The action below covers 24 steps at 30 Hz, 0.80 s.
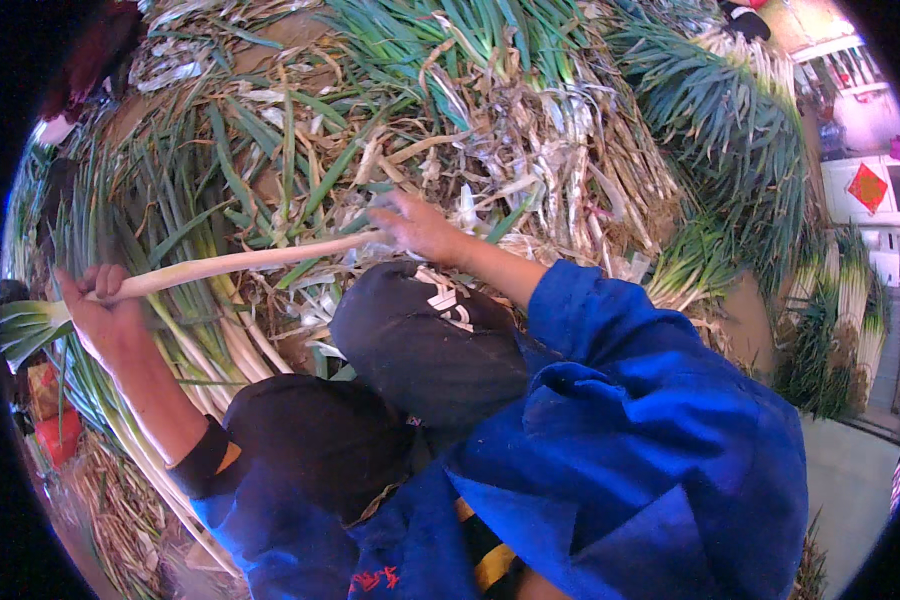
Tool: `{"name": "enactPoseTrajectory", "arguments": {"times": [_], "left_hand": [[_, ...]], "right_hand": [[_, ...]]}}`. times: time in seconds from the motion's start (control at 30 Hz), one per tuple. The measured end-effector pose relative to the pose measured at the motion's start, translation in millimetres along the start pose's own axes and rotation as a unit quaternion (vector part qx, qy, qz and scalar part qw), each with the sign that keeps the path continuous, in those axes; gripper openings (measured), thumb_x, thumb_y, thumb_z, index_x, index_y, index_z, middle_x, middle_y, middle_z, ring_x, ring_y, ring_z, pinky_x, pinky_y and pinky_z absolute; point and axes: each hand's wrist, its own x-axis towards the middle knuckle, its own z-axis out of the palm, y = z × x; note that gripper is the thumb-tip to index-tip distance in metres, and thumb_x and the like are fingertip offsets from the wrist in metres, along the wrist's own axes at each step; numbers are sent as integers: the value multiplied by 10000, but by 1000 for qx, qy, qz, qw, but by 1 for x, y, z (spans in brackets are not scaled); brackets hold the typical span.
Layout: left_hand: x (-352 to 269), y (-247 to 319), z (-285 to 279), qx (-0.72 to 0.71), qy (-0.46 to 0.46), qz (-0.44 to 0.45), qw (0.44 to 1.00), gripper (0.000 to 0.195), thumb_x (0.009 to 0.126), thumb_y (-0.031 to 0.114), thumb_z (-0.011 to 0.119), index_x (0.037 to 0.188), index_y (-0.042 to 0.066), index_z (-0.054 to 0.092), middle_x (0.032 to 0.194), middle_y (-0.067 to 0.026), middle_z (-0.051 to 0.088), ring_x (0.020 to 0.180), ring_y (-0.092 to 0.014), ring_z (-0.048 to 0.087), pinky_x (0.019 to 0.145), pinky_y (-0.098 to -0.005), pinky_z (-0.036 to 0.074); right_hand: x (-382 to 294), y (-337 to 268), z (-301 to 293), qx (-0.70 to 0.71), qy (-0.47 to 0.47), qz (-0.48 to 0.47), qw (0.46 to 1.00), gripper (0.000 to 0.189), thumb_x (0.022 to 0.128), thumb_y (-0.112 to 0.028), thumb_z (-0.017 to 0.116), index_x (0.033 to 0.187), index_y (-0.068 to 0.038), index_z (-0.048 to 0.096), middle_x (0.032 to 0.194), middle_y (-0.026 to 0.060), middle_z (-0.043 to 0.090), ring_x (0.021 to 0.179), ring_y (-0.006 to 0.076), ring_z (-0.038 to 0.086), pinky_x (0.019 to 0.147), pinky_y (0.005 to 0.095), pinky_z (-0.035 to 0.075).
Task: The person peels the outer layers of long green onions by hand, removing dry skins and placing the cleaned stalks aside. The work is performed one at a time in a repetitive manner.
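A long white-stemmed green onion [247, 260] lies across the view above my knees. My left hand [109, 304] is closed around it near where the leaves begin, and its green leaves stick out past the hand at the far left. At the other end of the stalk is my right hand [412, 225], slightly blurred, its fingers at the root end; whether they grip it is not plain. Below the held stalk, cleaned green onions [206, 360] lie side by side, left of my knees. Loose dry peelings and leaf scraps [300, 161] cover the ground beyond my hands.
Unpeeled green onions [562, 142] with dry stems are heaped ahead. Leafy bundles [742, 120] lie at the upper right, and more bundles [847, 315] stand at the right. A red container [58, 436] is at the lower left. Part of another person [94, 56] shows at the upper left.
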Motion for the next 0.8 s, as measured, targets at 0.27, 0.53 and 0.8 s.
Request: {"name": "enactPoseTrajectory", "arguments": {"times": [0.27, 0.53, 0.8], "left_hand": [[-1, -2, 17, 53, -22, 17, 998, 394, 848, 283, 557, 602, 107, 304, 526, -15, 253, 458, -121, 298, 433, -256, 278], [10, -18, 10, 127, 18, -25, 991, 413, 846, 335, 560, 603, 119, 305, 528, 1, 272, 498, -109, 289, 491, -240, 292], [21, -33, 7, 134, -59, -71, 987, 358, 854, 285, 559, 621, 117, 345, 519, 19, 258, 444, -81, 244, 411, -232, 220]], "right_hand": [[-19, 68, -39, -388, -64, 67, 917, 343, 708, -336, 575, 802, -6, 574, 800, 185, 590, 748, 357, 578, 666, 439, 470], [-37, 145, -188, -452, 357, 77, 814, 345, 695, -211, 632, 936, -3, 500, 1058, 243, 474, 910, 387, 503, 749, 454, 428], [-24, 178, -256, -360, 298, 229, 854, 417, 688, -322, 580, 892, 41, 588, 862, 249, 600, 840, 386, 578, 745, 444, 450]]}}
